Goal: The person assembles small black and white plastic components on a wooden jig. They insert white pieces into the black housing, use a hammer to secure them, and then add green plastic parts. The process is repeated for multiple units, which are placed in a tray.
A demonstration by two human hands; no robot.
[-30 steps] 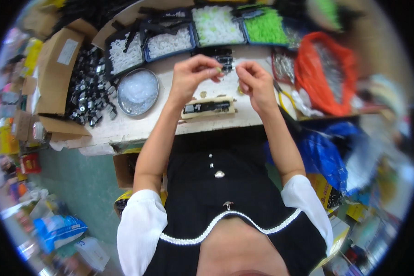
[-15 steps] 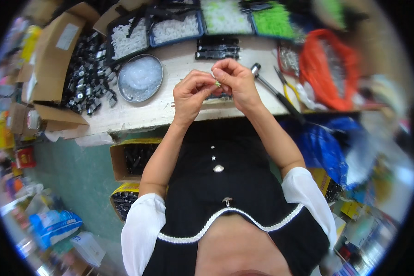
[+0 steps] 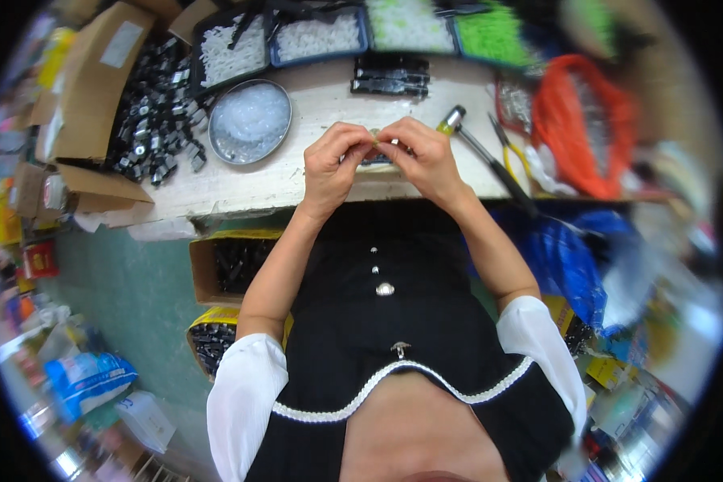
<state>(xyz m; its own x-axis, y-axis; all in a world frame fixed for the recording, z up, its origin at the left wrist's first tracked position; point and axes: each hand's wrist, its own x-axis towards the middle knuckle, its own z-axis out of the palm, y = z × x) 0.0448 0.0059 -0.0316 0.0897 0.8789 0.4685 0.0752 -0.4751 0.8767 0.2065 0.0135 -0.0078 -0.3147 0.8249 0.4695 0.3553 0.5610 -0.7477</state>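
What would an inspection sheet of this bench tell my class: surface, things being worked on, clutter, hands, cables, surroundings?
Surface: white bench, front edge worn.
Things being worked on: small pale piece, mostly hidden; black parts farther back.
Clutter: hammer, yellow-handled pliers, heaped black-and-silver parts.
Hands: left hand pinches the small pale piece; right hand meets it, grip unclear.
Cables: nothing seen.
Surroundings: open cardboard box, orange-red bag, green floor, blue plastic.

From where I stand I can read no wording anywhere: the white label [image 3: 120, 43] on the cardboard box [image 3: 91, 104] at ten o'clock is too small, and the print on the blue-and-white package [image 3: 88, 387] at eight o'clock is too blurred.
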